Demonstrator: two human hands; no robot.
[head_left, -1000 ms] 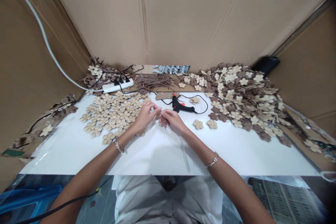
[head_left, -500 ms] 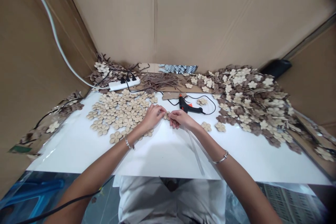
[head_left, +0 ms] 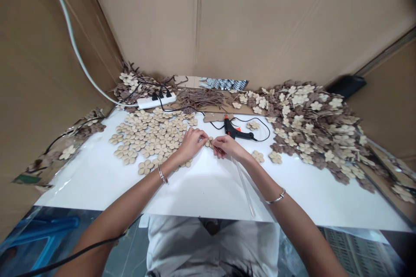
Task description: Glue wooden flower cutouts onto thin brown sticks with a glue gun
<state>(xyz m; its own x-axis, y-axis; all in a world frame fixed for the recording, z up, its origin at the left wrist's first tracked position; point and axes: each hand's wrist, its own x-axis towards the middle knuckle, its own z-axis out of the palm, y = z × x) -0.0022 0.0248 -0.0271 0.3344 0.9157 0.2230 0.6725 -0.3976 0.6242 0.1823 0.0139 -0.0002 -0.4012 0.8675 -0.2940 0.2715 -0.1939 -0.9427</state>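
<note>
Over the middle of the white table [head_left: 208, 186], a small beige flower [head_left: 209, 141] sits between my two hands. My left hand [head_left: 194, 142] pinches its left side with thumb and fingers. From the other side, my right hand [head_left: 226, 146] grips the same flower, its fingers curled; something thin and brown shows under them, too small to name. A clear glue stick [head_left: 246, 188] lies below my right wrist. Just beyond the right hand rests a black glue gun [head_left: 238, 131] with an orange tip. Many loose beige flowers [head_left: 156, 132] spread out left of my hands.
A large heap of beige and brown flowers [head_left: 308, 117] covers the right side. At the back are brown cords [head_left: 201, 98] and a white power strip [head_left: 156, 101] with black plugs. Single flowers [head_left: 275, 157] lie right of my forearm. Cardboard walls [head_left: 240, 21] enclose the table.
The whole view has shifted slightly, so things appear a little further right. Both hands keep the same hold on the flower.
</note>
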